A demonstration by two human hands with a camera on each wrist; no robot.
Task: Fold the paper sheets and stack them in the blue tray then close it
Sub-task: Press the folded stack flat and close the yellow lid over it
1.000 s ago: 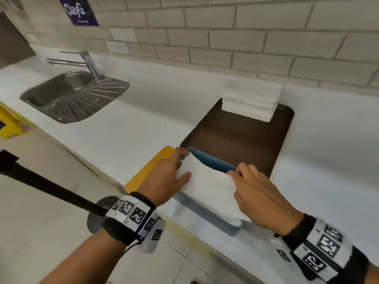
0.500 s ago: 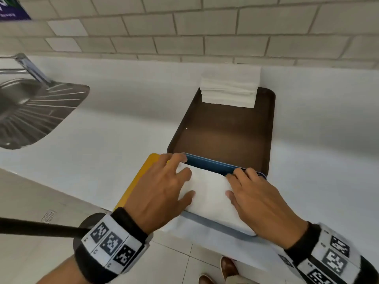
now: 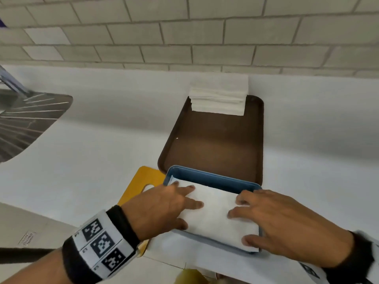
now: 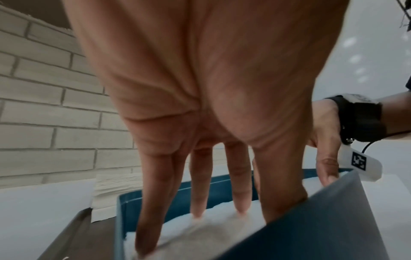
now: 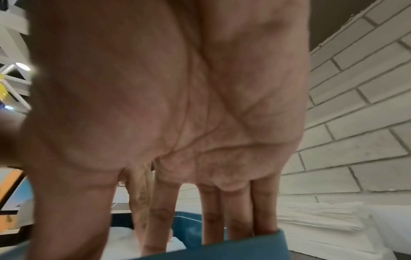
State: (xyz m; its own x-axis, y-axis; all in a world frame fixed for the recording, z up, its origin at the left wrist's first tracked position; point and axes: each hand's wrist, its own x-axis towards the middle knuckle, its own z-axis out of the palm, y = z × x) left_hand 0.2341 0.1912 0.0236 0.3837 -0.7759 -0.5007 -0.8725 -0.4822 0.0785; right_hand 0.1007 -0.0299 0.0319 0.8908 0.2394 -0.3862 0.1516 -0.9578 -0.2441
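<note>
while both hands press flat on it, the folded paper sheet [image 3: 217, 212] lies inside the blue tray [image 3: 207, 177], which sits at the near edge of the white counter [image 3: 92, 152], its far end over the brown tray [image 3: 215, 144]. the left hand [image 3: 162, 210] has its fingers straight and spread on the sheet's left side; the right hand [image 3: 287, 228] lays its fingers out on the right side, holding nothing. a stack of unfolded sheets [image 3: 218, 99] rests at the brown tray's far end against the brick wall [image 3: 184, 33]. a yellow board [image 3: 143, 181] lies just left of the blue tray, and a steel sink [image 3: 26, 124] is well off to the left.
</note>
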